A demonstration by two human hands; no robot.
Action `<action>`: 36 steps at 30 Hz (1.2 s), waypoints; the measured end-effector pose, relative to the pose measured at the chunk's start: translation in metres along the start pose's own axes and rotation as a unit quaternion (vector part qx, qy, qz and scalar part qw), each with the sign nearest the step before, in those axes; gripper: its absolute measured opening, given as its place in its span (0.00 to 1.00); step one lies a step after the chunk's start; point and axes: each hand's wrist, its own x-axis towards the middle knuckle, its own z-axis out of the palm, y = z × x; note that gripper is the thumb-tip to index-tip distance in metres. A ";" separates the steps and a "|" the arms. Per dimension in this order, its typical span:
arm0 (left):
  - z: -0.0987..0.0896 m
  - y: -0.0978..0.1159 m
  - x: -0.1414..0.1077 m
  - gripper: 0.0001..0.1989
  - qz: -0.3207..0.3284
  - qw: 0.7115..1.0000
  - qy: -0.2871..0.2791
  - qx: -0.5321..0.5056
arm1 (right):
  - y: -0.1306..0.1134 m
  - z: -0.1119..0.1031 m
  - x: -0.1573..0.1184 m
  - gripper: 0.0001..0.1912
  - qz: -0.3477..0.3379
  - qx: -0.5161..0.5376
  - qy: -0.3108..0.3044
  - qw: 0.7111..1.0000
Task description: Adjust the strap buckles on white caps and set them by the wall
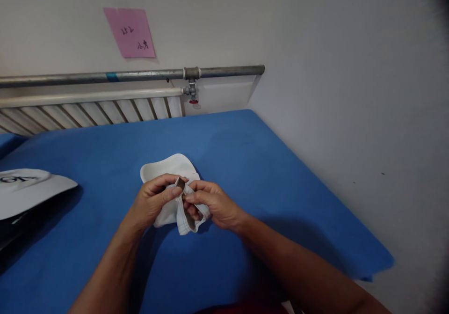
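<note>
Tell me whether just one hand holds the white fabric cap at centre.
No, the left hand and the right hand both grip the white cap.

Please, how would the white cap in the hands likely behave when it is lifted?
The white cap is probably light, since it looks like thin fabric. Its band, sharply bent, seems floppy; the smoothly curved brim may be stiffer.
</note>
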 end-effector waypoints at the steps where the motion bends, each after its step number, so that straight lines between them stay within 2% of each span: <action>1: 0.000 0.000 0.000 0.08 -0.001 1.000 -0.007 -0.004 | -0.001 -0.001 0.000 0.08 0.004 -0.008 0.002 1.000; 7: 0.000 0.002 0.000 0.08 0.010 0.999 -0.009 -0.030 | -0.012 -0.009 -0.001 0.08 0.011 -0.080 -0.004 0.997; 12: -0.001 0.002 -0.001 0.11 -0.019 0.991 -0.119 -0.053 | -0.021 -0.009 -0.005 0.08 0.018 -0.096 -0.054 0.994; 18: -0.005 0.001 -0.001 0.12 -0.005 0.995 -0.064 -0.081 | -0.027 -0.014 -0.007 0.07 0.015 -0.166 -0.020 0.986; 24: -0.005 0.002 -0.002 0.10 -0.035 0.994 -0.092 -0.036 | -0.028 -0.014 -0.008 0.08 0.007 -0.151 -0.069 0.986; 30: -0.008 0.002 -0.004 0.11 -0.056 0.992 -0.087 -0.071 | -0.034 -0.014 -0.011 0.05 0.017 -0.190 -0.030 0.981; 36: -0.004 0.003 -0.003 0.12 -0.081 0.988 -0.106 -0.074 | -0.035 -0.012 -0.012 0.05 0.006 -0.176 -0.066 0.982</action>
